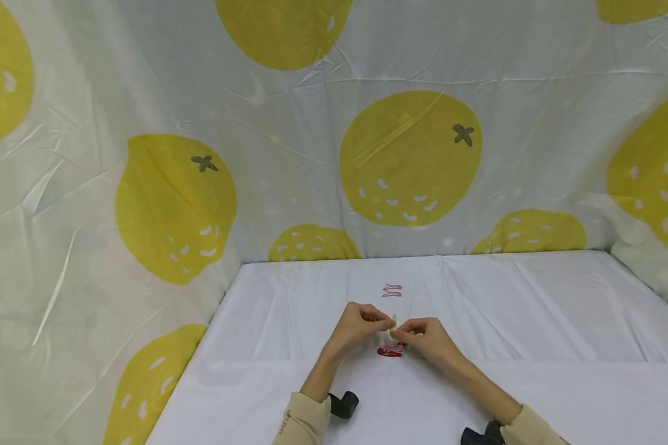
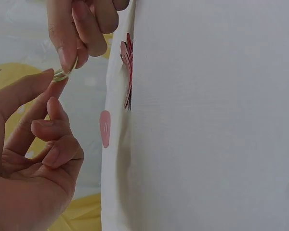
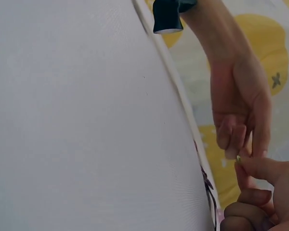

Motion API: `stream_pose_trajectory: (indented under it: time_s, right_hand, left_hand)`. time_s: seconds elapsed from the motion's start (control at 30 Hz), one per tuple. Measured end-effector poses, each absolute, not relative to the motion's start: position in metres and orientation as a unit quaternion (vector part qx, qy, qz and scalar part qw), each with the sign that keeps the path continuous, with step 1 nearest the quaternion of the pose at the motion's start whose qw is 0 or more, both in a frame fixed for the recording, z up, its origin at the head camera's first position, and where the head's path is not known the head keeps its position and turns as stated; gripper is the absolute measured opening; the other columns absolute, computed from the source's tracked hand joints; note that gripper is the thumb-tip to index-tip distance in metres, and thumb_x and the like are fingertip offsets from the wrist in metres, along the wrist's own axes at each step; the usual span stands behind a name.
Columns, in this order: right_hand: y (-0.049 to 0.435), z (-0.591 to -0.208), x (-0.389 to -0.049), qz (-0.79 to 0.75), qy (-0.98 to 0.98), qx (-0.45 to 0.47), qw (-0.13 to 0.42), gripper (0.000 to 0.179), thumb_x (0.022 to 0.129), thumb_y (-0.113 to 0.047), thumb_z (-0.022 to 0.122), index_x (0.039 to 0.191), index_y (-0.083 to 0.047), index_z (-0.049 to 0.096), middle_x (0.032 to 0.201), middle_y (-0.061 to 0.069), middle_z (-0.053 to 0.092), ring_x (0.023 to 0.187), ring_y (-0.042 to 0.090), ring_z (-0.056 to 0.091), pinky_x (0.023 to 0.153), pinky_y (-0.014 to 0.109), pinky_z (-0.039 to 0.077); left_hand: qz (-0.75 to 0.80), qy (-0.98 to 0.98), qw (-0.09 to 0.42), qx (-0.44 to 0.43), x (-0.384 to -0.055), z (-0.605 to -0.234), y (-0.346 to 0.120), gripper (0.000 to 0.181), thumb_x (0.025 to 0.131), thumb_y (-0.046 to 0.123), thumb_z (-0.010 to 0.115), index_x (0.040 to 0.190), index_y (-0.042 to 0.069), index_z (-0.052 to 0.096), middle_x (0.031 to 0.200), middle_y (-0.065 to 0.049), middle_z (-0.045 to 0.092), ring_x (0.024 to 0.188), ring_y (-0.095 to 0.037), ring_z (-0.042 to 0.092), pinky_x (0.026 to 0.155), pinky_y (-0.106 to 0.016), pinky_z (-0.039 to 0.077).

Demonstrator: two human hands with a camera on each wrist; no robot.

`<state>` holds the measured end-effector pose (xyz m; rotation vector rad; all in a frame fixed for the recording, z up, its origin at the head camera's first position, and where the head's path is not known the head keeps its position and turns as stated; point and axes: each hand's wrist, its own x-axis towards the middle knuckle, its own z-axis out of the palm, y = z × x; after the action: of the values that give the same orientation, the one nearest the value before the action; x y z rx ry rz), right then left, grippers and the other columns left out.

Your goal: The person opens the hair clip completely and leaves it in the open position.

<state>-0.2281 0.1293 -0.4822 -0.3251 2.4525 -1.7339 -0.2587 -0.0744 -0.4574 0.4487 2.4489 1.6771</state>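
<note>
A pale yellow-green snap hair clip (image 1: 393,325) is held between both hands above the white table. My left hand (image 1: 358,326) pinches one end with thumb and index finger, the other fingers curled. From the other side, my right hand (image 1: 430,341) pinches it with thumb and fingertip. The left wrist view shows the slim clip (image 2: 61,76) bridging the two sets of fingertips, which partly cover it. Just below the hands lies a small cluster of red and pink hair clips (image 1: 389,351). In the left wrist view, a single pink clip (image 2: 105,129) lies apart from that cluster.
Farther back on the white-covered table (image 1: 534,309), two pink hair clips (image 1: 391,290) lie one behind the other. A lemon-printed curtain (image 1: 289,154) rises behind the table and at its sides. Dark devices (image 1: 344,405) are worn at the wrists.
</note>
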Motion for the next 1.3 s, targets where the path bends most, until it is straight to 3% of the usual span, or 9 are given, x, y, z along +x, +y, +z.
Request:
stream_pose_trajectory:
  time_s: [0.17,0.3,0.47,0.63,0.87,1.03,1.3]
  right_hand:
    - [0.13,-0.48,-0.228,-0.56,0.819,-0.105,0.062,0.02,0.091,-0.024,0.078,0.088,-0.004,0.078,0.082,0.008,0.076,0.077,0.005,0.056,0.066,0.021,0.042]
    - [0.131,-0.478,-0.23,-0.555,0.828,-0.069,0.028,0.013,0.089,-0.02,0.079,0.086,-0.008,0.078,0.079,0.004,0.074,0.075,0.006,0.057,0.067,0.021,0.041]
    - [0.131,-0.477,-0.233,-0.556,0.83,-0.037,-0.013,0.012,0.089,-0.02,0.081,0.087,-0.009,0.078,0.072,0.0,0.063,0.062,0.005,0.046,0.057,0.02,0.034]
    - [0.132,-0.478,-0.234,-0.561,0.825,-0.061,-0.029,0.015,0.091,-0.023,0.081,0.091,-0.009,0.079,0.074,0.001,0.064,0.066,0.004,0.046,0.057,0.02,0.033]
    - [0.132,-0.476,-0.231,-0.593,0.793,-0.132,-0.036,0.014,0.094,-0.017,0.077,0.093,-0.003,0.076,0.06,-0.006,0.031,0.056,0.0,0.029,0.054,0.018,0.026]
    - [0.133,-0.476,-0.231,-0.594,0.79,-0.142,-0.044,0.013,0.093,-0.015,0.077,0.094,-0.002,0.076,0.061,-0.006,0.029,0.056,0.0,0.028,0.053,0.019,0.026]
    - [0.138,-0.474,-0.235,-0.585,0.799,-0.127,-0.064,0.012,0.091,-0.018,0.08,0.093,-0.006,0.079,0.06,-0.007,0.035,0.056,0.0,0.028,0.054,0.019,0.026]
  left_hand:
    - [0.56,0.81,0.064,0.16,-0.257,-0.455,-0.076,0.013,0.086,0.016,0.085,0.091,0.004,0.083,0.089,-0.009,0.077,0.073,-0.007,0.055,0.064,-0.02,0.043]
    - [0.564,0.81,0.051,0.151,-0.258,-0.454,-0.079,0.011,0.085,0.012,0.084,0.09,0.002,0.082,0.088,-0.013,0.076,0.072,-0.008,0.056,0.063,-0.02,0.043]
    - [0.563,0.813,0.041,0.144,-0.258,-0.454,-0.083,0.011,0.085,0.011,0.084,0.09,0.002,0.082,0.088,-0.015,0.075,0.071,-0.009,0.054,0.061,-0.02,0.041]
    - [0.58,0.799,0.021,0.157,-0.258,-0.453,-0.082,0.008,0.085,0.007,0.083,0.089,0.0,0.082,0.088,-0.02,0.073,0.072,-0.011,0.054,0.061,-0.02,0.042]
    - [0.616,0.772,0.037,0.156,-0.26,-0.455,-0.083,0.01,0.086,0.004,0.082,0.089,-0.006,0.081,0.084,-0.017,0.072,0.075,-0.01,0.055,0.065,-0.021,0.041]
    - [0.629,0.76,0.055,0.155,-0.261,-0.456,-0.085,0.013,0.088,0.005,0.081,0.092,-0.007,0.08,0.082,-0.009,0.073,0.076,-0.009,0.054,0.067,-0.022,0.041]
    - [0.597,0.782,0.049,0.171,-0.263,-0.454,-0.086,0.014,0.089,0.015,0.082,0.096,0.003,0.083,0.091,-0.015,0.074,0.078,-0.01,0.053,0.068,-0.022,0.041]
